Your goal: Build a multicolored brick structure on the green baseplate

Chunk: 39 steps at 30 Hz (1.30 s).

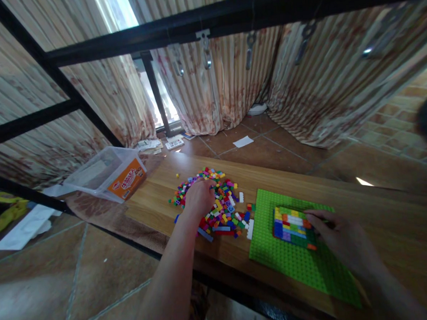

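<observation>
My left hand reaches into a pile of small coloured bricks on the wooden table; its fingers curl down into the pile and are hidden behind the back of the hand. My right hand lies flat on a green baseplate, fingertips touching the right edge of a multicoloured block of bricks built on it. The fingers are stretched out and hold nothing that I can see.
A clear plastic tub with an orange label stands at the table's far left end. Black metal frame bars cross overhead. Striped curtains hang behind. Papers lie on the tiled floor.
</observation>
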Motion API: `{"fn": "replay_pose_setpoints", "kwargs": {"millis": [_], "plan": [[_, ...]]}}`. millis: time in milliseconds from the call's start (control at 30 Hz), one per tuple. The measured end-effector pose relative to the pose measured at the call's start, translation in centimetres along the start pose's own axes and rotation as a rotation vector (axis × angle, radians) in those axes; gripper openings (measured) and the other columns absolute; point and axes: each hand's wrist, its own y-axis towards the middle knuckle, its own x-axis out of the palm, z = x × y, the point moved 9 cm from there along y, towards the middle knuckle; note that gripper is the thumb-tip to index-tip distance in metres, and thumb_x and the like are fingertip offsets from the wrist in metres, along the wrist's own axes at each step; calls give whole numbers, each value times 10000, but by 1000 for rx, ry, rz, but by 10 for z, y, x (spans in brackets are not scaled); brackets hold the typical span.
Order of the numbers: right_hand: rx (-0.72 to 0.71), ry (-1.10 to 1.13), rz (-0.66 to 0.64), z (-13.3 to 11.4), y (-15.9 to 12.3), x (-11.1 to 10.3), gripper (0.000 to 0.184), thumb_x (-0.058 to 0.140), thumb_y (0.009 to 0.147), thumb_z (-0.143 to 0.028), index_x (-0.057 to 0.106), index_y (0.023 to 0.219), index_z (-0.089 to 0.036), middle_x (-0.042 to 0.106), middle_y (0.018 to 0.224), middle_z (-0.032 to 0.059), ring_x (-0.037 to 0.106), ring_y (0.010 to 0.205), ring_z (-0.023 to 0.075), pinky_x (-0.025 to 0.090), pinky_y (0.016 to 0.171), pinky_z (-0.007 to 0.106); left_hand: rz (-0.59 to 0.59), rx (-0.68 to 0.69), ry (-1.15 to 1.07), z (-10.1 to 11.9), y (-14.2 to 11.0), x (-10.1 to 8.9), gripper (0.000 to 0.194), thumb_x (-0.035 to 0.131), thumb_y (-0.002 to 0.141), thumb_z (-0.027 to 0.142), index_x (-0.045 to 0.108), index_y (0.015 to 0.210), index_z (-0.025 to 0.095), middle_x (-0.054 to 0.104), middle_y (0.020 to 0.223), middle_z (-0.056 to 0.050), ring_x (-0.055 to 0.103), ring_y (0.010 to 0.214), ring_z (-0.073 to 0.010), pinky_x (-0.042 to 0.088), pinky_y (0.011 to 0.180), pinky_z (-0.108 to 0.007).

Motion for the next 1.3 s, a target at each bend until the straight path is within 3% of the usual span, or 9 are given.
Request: {"fn": "replay_pose_setpoints", "kwargs": {"millis": [133, 300, 400, 633, 833, 967, 1067, 1300], "plan": [[-10, 0, -10, -2, 0, 1, 479, 524, 783, -589, 762, 959, -213, 768, 839, 72, 701, 696, 257, 527, 656, 373, 35, 45, 18, 5, 6, 4, 380, 481, 862, 116, 705, 1155, 208, 680, 1065, -115, 643, 1025, -244, 507, 923, -350], [-1, -21, 4, -1, 0, -1, 481, 527, 768, -590, 766, 950, -214, 766, 818, 76, 697, 680, 260, 520, 636, 370, -27, 129, -14, 21, 5, 18, 506, 481, 807, 37, 678, 1236, 219, 631, 1182, -116, 608, 1079, -230, 481, 986, -348], [-6, -15, 0, -1, 1, -1, 483, 530, 764, -595, 768, 939, -214, 767, 828, 77, 695, 681, 258, 523, 641, 371, -49, 173, -42, 29, 3, 21, 521, 489, 760, 7, 708, 1190, 200, 640, 1137, -115, 610, 1058, -225, 481, 988, -343], [26, -25, 11, -2, -2, -3, 496, 525, 756, -604, 764, 952, -216, 763, 815, 70, 686, 655, 252, 512, 638, 371, -10, 137, -142, 20, 2, 14, 410, 468, 690, -45, 779, 821, 186, 692, 1012, -86, 641, 967, -212, 496, 965, -353], [66, -11, -17, 1, -2, 1, 508, 518, 762, -603, 753, 984, -212, 758, 823, 67, 687, 671, 252, 511, 657, 375, -24, 142, -198, 15, 2, 9, 380, 513, 707, -20, 772, 876, 200, 703, 1018, -73, 640, 1019, -206, 491, 999, -356], [82, -1, -25, 2, -2, 1, 514, 528, 755, -609, 753, 992, -212, 758, 827, 66, 694, 688, 258, 518, 671, 384, -80, 225, -227, 23, -2, 16, 340, 607, 710, 60, 763, 974, 207, 694, 1118, -83, 625, 1089, -223, 484, 1017, -350], [54, 4, -2, 0, -3, -1, 496, 544, 751, -600, 759, 969, -209, 764, 856, 74, 698, 707, 265, 523, 670, 386, -100, 222, -200, 25, -3, 21, 294, 622, 713, 79, 764, 941, 199, 705, 1082, -90, 617, 1117, -236, 480, 1019, -352], [6, 4, 21, -9, -5, -3, 460, 545, 778, -568, 766, 955, -206, 755, 792, 63, 675, 643, 240, 515, 624, 362, -102, 237, -202, 31, -3, 12, 220, 580, 755, 74, 718, 898, 168, 715, 969, -78, 656, 929, -216, 512, 904, -336]]}}
